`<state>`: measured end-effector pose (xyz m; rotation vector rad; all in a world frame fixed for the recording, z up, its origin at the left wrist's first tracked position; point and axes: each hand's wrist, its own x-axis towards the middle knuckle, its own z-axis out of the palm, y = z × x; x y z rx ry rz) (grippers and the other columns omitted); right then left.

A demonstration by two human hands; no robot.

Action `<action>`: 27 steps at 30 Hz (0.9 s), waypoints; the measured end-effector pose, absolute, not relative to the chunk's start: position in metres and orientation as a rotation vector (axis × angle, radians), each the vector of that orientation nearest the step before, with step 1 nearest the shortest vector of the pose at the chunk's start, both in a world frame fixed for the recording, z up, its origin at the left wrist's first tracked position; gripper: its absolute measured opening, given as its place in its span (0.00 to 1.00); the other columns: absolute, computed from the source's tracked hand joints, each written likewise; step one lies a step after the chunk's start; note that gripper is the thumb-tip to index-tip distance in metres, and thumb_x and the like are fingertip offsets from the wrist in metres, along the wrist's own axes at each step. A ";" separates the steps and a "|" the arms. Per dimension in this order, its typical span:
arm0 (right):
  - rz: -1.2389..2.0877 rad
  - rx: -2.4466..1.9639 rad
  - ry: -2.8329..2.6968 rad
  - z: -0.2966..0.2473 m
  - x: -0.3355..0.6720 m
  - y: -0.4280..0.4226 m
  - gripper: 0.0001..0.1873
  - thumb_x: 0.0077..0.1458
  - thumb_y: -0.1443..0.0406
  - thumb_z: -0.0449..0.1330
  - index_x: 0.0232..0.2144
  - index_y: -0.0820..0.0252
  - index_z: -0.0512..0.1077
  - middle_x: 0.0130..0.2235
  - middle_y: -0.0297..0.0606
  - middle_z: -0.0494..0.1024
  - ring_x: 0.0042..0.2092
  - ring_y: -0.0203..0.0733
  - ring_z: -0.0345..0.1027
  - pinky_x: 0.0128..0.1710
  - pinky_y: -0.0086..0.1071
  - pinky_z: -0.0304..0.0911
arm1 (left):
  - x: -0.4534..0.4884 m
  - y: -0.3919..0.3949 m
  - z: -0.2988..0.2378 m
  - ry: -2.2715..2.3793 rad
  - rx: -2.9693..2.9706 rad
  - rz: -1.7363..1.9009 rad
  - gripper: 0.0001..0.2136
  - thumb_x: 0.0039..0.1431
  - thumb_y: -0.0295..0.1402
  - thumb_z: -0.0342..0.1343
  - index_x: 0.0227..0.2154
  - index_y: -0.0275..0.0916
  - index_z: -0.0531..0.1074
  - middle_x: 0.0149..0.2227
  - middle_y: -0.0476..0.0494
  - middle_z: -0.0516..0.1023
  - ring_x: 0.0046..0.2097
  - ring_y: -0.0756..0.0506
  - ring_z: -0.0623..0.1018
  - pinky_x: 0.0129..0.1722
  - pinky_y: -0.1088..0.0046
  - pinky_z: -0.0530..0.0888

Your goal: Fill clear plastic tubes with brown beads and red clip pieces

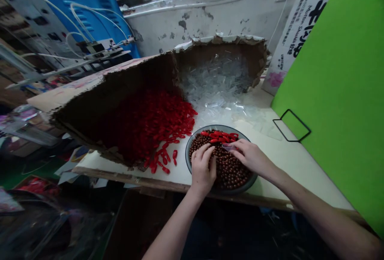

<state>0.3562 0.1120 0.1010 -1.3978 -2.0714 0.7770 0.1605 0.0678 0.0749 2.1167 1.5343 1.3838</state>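
A round grey dish (188, 160) sits near the table's front edge, heaped with glossy brown beads (231, 168). A small cluster of red capsule-shaped pieces (217, 137) lies on top at its far side. My left hand (203, 171) rests over the near part of the dish, with its curled fingertips among the beads. My right hand (250, 157) reaches in from the right, and its fingertips pinch a small transparent plastic piece (229, 147) just above the beads. Whether my left hand holds anything is hidden by its fingers.
A cut-open cardboard box (129, 112) holds a large pile of red pieces (156, 120) and a heap of transparent plastic pieces (216, 80), with some spilling onto the cream table (285, 164). A green board (336, 92) stands at right; tubing and machinery lie at far left.
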 end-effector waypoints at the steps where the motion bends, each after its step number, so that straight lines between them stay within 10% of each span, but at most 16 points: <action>1: 0.569 -1.425 -2.254 0.100 0.363 0.117 0.10 0.58 0.63 0.54 0.40 0.57 0.73 0.40 0.41 0.75 0.40 0.43 0.71 0.42 0.37 0.67 | 0.159 0.069 0.075 1.553 2.011 1.419 0.14 0.61 0.27 0.48 0.49 0.42 0.68 0.52 0.39 0.72 0.55 0.44 0.70 0.56 0.60 0.65; 12: 0.463 -1.220 -2.642 0.076 0.326 0.126 0.08 0.57 0.70 0.54 0.36 0.59 0.73 0.37 0.40 0.77 0.38 0.40 0.72 0.40 0.32 0.64 | 0.157 0.076 0.069 1.576 1.816 1.212 0.14 0.62 0.26 0.44 0.47 0.40 0.69 0.48 0.40 0.74 0.51 0.44 0.72 0.53 0.60 0.68; 20: 1.471 -1.046 -1.816 0.080 0.341 0.126 0.13 0.51 0.58 0.62 0.37 0.59 0.73 0.40 0.37 0.80 0.43 0.42 0.74 0.48 0.38 0.65 | 0.154 0.073 0.068 1.535 1.706 1.285 0.15 0.63 0.28 0.42 0.47 0.40 0.70 0.48 0.41 0.75 0.51 0.45 0.73 0.54 0.63 0.68; 27: 1.625 -0.906 -1.485 0.095 0.342 0.115 0.16 0.47 0.59 0.66 0.37 0.61 0.73 0.41 0.41 0.80 0.45 0.44 0.74 0.52 0.43 0.63 | 0.155 0.073 0.068 1.553 1.685 1.310 0.14 0.63 0.29 0.43 0.47 0.40 0.70 0.49 0.42 0.75 0.51 0.45 0.73 0.55 0.63 0.67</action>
